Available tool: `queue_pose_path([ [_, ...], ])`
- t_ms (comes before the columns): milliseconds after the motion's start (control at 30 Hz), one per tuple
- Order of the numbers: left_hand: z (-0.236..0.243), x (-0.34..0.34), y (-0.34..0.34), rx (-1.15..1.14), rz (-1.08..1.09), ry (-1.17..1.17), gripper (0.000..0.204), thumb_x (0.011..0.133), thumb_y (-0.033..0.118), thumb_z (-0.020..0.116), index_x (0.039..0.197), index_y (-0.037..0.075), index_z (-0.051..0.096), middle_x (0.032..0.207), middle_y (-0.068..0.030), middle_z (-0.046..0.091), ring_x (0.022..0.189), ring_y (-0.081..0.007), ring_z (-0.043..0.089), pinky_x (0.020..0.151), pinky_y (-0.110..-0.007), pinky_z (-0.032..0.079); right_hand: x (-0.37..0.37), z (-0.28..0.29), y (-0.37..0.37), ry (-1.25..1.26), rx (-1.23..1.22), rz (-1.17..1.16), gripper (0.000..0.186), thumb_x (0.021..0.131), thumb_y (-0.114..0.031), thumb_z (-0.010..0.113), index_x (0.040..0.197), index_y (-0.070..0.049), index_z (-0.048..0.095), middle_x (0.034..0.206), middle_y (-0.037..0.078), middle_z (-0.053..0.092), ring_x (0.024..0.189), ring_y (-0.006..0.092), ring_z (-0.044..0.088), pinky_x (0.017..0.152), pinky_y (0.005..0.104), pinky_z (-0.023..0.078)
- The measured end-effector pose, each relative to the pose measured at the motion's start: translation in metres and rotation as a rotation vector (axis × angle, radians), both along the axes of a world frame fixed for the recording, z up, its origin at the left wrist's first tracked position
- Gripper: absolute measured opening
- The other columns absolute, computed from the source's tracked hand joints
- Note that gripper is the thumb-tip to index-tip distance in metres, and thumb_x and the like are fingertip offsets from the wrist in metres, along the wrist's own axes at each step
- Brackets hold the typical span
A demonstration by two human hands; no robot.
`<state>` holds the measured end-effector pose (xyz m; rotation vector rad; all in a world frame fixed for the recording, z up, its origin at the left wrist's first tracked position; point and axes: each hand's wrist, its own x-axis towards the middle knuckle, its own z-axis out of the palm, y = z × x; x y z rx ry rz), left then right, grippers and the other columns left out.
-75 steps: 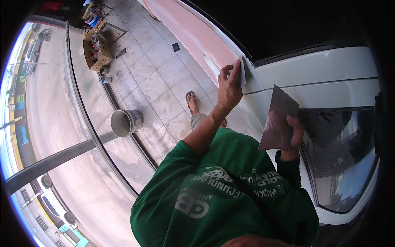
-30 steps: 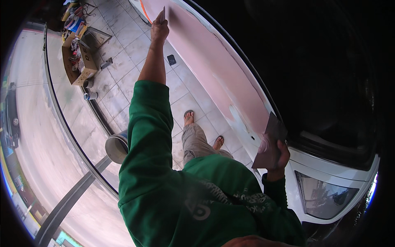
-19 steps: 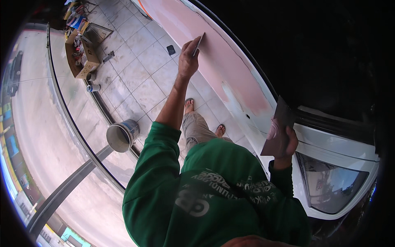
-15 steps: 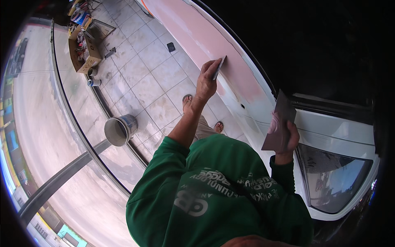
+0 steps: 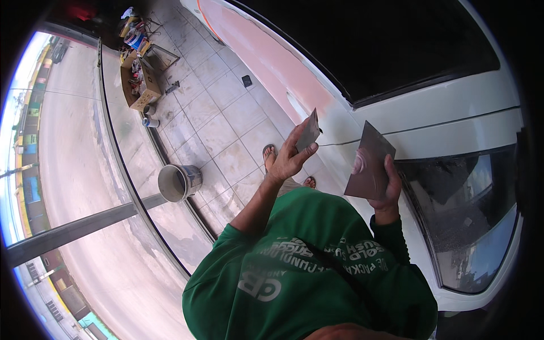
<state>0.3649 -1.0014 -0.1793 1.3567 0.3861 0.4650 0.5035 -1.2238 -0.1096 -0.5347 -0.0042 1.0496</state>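
Note:
My left hand (image 5: 288,160) is closed on a thin metal putty spreader (image 5: 308,134), its blade pointing up and away from me. The spreader is held in front of the white car (image 5: 362,127), near the edge of its pink filler patch (image 5: 266,54); I cannot tell whether they touch. On the right, my right hand (image 5: 390,187) grips a flat brown-grey mixing board (image 5: 371,164) by its edge. A smear of pink body filler (image 5: 359,162) lies on the board's left part. The spreader is a short distance to the left of the board.
A bucket (image 5: 180,182) stands on the tiled floor (image 5: 209,122) to my left, beside the frame of a glass front. Farther off are a cardboard box (image 5: 146,90) of odds and ends, a small can (image 5: 150,122) and a dark flat piece (image 5: 246,81).
My left hand has drawn the spreader back from the pink panel, toward me and the board. The board now shows more of its face. The view has turned a little.

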Motion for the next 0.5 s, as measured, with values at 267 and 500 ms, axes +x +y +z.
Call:
queue_pose_path([
  [267,0.088,-0.026,0.05,0.517,-0.369,0.065,0.044,0.093,-0.006,0.053,0.136,0.001,0.058,0.137,-0.0206,0.059,0.125,-0.0362,0.059,0.107,-0.042,0.047,-0.007,-0.006,0.054,0.04,-0.082,-0.028,0.052,0.101,-0.026,0.057,0.143,0.002,0.046,0.134,0.017,0.06,0.12,0.0289,0.062,0.103,0.0425,0.052],
  [500,-0.018,0.009,0.243,0.601,0.209,0.194,0.052,0.091,0.0,0.051,0.143,0.003,0.054,0.116,-0.0233,0.069,0.11,-0.0382,0.068,0.095,-0.041,0.053,0.005,0.011,0.108,-0.016,-0.11,-0.135,0.056,0.097,-0.028,0.06,0.142,0.003,0.046,0.13,0.018,0.061,0.118,0.0301,0.063,0.101,0.0439,0.053],
])
